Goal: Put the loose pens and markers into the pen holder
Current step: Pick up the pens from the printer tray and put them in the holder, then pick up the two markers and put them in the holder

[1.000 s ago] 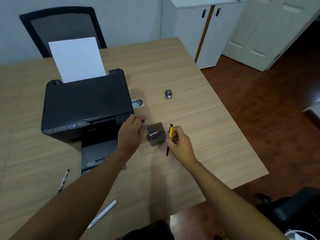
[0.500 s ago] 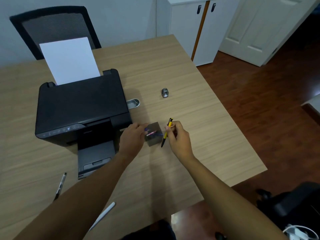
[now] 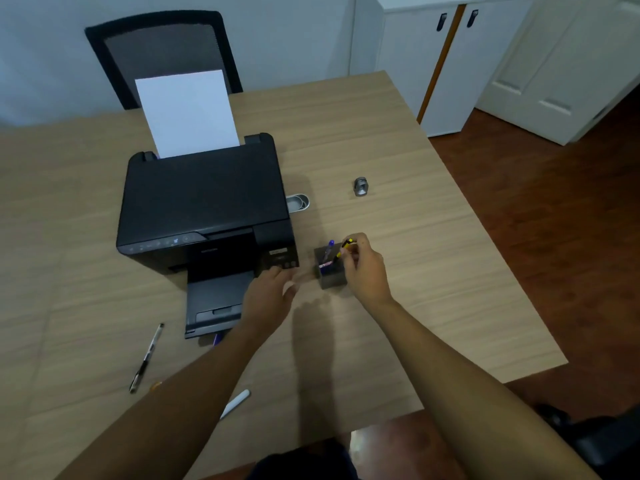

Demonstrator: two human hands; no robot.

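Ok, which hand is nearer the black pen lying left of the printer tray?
Left. The left hand hovers in front of the printer, right of the black pen. The right hand is farther, at the pen holder.

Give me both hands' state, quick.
Left hand: open, holding nothing, beside the pen holder.
Right hand: closed on the yellow-and-black pen, its tip in the holder.

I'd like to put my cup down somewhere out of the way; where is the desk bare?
Bare: the far right corner beyond the sharpener, and the near right edge past the right hand. Crowded: between printer and pen holder, and near left with loose pens.
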